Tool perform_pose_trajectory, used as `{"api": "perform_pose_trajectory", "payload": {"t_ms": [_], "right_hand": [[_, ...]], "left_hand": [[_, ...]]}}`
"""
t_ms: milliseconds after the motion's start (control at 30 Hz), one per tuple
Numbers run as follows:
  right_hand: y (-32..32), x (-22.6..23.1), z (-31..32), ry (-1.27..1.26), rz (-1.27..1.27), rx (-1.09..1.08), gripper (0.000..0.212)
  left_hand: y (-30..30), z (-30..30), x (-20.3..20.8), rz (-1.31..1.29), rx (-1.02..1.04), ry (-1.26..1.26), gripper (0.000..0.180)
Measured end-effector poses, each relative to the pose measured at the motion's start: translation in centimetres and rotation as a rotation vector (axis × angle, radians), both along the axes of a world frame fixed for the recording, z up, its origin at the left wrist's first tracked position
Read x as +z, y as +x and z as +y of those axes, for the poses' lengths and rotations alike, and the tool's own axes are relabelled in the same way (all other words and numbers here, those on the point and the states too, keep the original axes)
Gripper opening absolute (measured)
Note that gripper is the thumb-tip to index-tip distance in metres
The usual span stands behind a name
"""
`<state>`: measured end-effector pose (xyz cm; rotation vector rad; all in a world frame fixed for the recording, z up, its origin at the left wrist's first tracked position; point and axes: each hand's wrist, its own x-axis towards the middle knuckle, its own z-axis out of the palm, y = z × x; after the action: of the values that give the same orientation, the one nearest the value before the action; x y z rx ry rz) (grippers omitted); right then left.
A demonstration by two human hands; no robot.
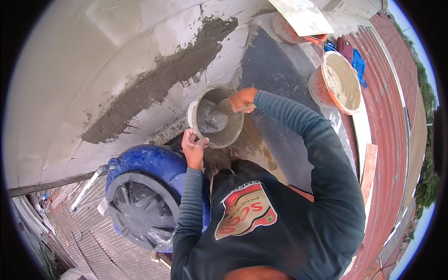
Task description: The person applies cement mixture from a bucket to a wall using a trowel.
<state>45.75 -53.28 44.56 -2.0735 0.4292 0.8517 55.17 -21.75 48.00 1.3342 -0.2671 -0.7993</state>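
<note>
A mortar-smeared bucket [192,115] is tipped in front of me, its mouth facing me and a paler grey patch of mortar [212,120] at its bottom. The fingers and thumb of my left hand [193,148] pinch its near left rim. Over the right side of the mouth, my right hand [242,100] is closed with bent fingers; what it holds, if anything, is hidden. Beyond the bucket, a band of wet grey mortar [158,86] runs across the pale block wall [179,35].
A blue barrel with a black lid [142,210] stands close on my left. To the right are an orange bucket of pale mortar [343,84] and another bucket [287,30] under a white board [301,16]. A red corrugated roof [387,93] lies beyond; a dark slab [273,79] slopes nearby.
</note>
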Motion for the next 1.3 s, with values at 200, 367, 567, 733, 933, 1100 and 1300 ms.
{"api": "perform_pose_trajectory", "payload": {"t_ms": [200, 367, 567, 733, 933, 1100, 1300], "right_hand": [[-1.8, 2.0, 0.9, 0.587, 0.412, -0.190, 0.032], [-6.6, 1.8, 8.2, 0.994, 0.123, -0.584, 0.031], [-7.4, 3.8, 9.7, 0.900, -0.073, -0.771, 0.033], [-7.4, 5.4, 9.7, 0.813, -0.167, -0.817, 0.032], [-8.3, 5.7, 10.6, 0.944, -0.213, -1.013, 0.030], [-8.7, 8.4, 11.7, 1.012, -0.452, -1.213, 0.031], [-8.6, 9.0, 12.8, 0.943, -0.511, -1.248, 0.030]], "left_hand": [[-0.9, 1.5, -0.1, 0.034, -0.007, -0.021, 0.037], [-0.2, 2.0, 0.3, 0.025, 0.007, 0.007, 0.036], [1.6, 0.7, -0.8, 0.117, 0.050, -0.032, 0.035], [2.1, -1.0, -1.6, 0.172, 0.058, -0.045, 0.034], [3.1, -3.1, -2.4, 0.328, 0.058, -0.122, 0.034], [3.9, -3.8, -2.6, 0.331, 0.047, -0.079, 0.036], [4.2, -5.1, -2.9, 0.287, -0.024, -0.082, 0.035]]}}
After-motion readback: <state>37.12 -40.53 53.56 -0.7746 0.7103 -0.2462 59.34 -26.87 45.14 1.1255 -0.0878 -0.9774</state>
